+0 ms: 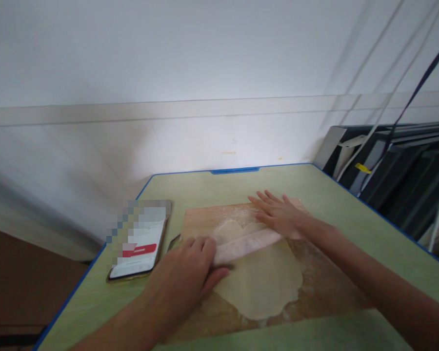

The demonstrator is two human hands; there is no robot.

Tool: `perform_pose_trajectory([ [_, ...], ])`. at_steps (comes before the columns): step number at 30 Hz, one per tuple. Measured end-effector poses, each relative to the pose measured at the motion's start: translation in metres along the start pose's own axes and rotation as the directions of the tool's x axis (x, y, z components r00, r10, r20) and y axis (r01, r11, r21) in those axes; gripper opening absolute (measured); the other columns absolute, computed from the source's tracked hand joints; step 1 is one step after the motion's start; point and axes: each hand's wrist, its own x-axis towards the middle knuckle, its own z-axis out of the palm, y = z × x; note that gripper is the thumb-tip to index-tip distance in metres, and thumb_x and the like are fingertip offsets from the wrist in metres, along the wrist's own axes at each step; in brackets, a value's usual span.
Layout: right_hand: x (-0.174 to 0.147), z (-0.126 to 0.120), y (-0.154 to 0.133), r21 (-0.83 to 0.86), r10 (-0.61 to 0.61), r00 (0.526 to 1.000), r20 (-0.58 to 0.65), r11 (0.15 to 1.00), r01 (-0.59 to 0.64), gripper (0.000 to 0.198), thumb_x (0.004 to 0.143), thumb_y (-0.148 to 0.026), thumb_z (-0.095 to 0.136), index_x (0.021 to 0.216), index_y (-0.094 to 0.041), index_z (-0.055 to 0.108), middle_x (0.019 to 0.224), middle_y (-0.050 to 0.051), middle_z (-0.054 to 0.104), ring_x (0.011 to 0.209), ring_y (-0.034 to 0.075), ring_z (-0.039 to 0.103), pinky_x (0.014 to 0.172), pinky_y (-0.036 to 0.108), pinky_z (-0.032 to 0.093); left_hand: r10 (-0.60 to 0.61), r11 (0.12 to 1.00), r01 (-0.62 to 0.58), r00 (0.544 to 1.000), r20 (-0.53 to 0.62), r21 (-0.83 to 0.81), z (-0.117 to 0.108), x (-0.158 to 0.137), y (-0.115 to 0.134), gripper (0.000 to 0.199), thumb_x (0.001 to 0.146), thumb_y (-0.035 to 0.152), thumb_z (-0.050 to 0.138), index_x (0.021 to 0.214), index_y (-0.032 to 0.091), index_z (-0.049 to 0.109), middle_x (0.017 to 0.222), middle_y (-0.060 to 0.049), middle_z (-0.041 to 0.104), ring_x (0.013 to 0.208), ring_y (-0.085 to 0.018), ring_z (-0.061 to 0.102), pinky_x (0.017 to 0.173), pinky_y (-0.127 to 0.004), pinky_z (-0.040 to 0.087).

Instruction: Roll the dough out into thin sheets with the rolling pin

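A floured rolling pin (246,247) lies slantwise across a flat, uneven sheet of dough (265,282). My left hand (193,265) is wrapped round the pin's left end, its thumb below on the near side. Over the right end rests my right hand (280,214), palm down, with fingers stretched out and apart. Both ends of the pin are covered by my hands. Beneath the dough is a wooden board (201,321), dusted with flour, mostly along its far side and around the dough.
The board sits on a pale green table (190,187) with a blue edge, against a white wall. A phone (141,248) with a lit screen lies left of the board. Dark flat panels (406,165) and hanging cables (420,92) are at the right.
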Motion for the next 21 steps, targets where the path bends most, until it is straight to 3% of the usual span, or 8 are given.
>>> perform_pose_trajectory([
  [4, 0.022, 0.000, 0.001, -0.002, 0.056, 0.998, -0.006, 0.998, -0.056, 0.055, 0.090, -0.049, 0.022, 0.137, -0.022, 0.028, 0.142, 0.014, 0.027, 0.130, 0.030, 0.017, 0.097, 0.060, 0.021, -0.031, 0.999, 0.031, 0.999, 0.015, -0.018, -0.001, 0.004, -0.008, 0.028, 0.091, 0.039, 0.036, 0.088, 0.017, 0.052, 0.082, -0.007, 0.062, 0.074, -0.025, 0.060, 0.060, -0.035, 0.046],
  [8, 0.022, 0.002, 0.002, 0.001, 0.082, 0.996, -0.026, 0.997, -0.082, 0.057, 0.090, -0.048, 0.021, 0.138, -0.017, 0.027, 0.142, 0.017, 0.026, 0.130, 0.032, 0.018, 0.096, 0.060, 0.024, -0.039, 0.999, 0.039, 0.999, -0.008, 0.016, 0.000, 0.003, -0.005, 0.029, 0.090, 0.040, 0.037, 0.088, 0.016, 0.053, 0.083, -0.008, 0.062, 0.077, -0.026, 0.060, 0.061, -0.035, 0.045],
  [15, -0.017, 0.005, -0.005, 0.010, 0.043, 0.996, -0.083, 0.999, -0.043, 0.054, 0.091, -0.042, 0.015, 0.140, -0.017, 0.022, 0.144, 0.011, 0.022, 0.132, 0.028, 0.013, 0.100, 0.055, 0.021, -0.024, 0.990, 0.031, 0.998, -0.055, 0.140, 0.002, -0.005, 0.009, 0.028, 0.087, 0.040, 0.045, 0.089, 0.014, 0.055, 0.080, -0.010, 0.060, 0.074, -0.027, 0.058, 0.058, -0.035, 0.047],
  [21, -0.057, 0.018, -0.009, -0.075, -0.080, 0.939, -0.335, 0.995, 0.058, 0.048, 0.093, -0.038, 0.019, 0.137, -0.022, 0.028, 0.141, 0.006, 0.031, 0.131, 0.022, 0.018, 0.104, 0.052, 0.018, 0.028, 0.970, -0.009, 0.997, -0.073, 0.241, 0.006, -0.014, 0.018, 0.034, 0.084, 0.048, 0.047, 0.077, 0.016, 0.055, 0.071, -0.008, 0.058, 0.061, -0.023, 0.057, 0.050, -0.032, 0.047],
])
